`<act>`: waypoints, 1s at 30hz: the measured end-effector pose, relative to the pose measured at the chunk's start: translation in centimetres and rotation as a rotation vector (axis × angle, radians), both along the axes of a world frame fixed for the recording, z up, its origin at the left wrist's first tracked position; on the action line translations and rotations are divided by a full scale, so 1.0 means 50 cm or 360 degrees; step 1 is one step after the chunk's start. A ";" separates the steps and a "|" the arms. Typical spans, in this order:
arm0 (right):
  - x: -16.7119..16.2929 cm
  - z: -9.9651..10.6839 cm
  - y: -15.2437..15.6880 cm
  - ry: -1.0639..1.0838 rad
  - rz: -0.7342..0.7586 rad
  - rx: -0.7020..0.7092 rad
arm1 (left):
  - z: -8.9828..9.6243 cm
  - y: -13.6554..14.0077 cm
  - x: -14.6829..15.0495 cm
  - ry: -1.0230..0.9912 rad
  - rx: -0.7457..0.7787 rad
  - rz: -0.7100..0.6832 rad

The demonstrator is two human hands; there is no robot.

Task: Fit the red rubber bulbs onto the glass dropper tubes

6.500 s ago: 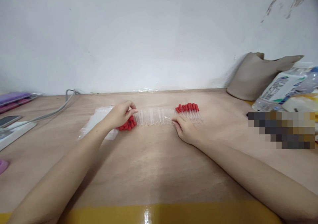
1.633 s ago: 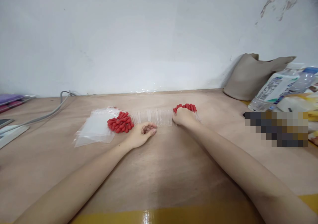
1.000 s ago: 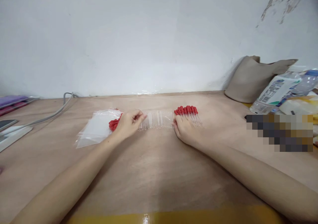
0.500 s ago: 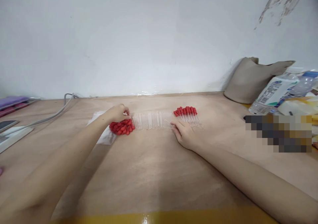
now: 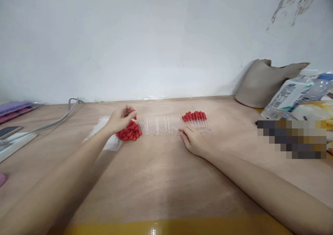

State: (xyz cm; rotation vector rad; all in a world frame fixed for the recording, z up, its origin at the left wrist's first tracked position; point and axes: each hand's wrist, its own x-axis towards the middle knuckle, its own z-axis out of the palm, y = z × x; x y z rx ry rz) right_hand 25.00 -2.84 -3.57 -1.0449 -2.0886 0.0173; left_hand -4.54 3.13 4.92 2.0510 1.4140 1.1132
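I am viewing a pale wall that is rising behind the table, whose near edge is showing a yellow strip. A broad stretch of bare tabletop is running from that strip up to the hands, giving both forearms sideways room. On the right, a grey-brown container and a labelled bottle are bounding the space, well apart from the work. Plastic bags are lying partly beneath my left forearm. A row of clear tubes is stretching between my left hand and my right hand. Red-capped tubes are fanning out just beyond the right hand. Loose red caps are heaping at the row's left end. My right fingertips are pinching a thin tube, its free end pointing left; my left thumb and fingers are pinching a single red cap above the heap's far side.
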 end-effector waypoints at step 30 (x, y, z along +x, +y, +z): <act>-0.028 0.014 -0.026 0.0144 0.0327 -0.0206 | -0.145 -0.117 0.159 -0.0617 -0.0472 -0.0516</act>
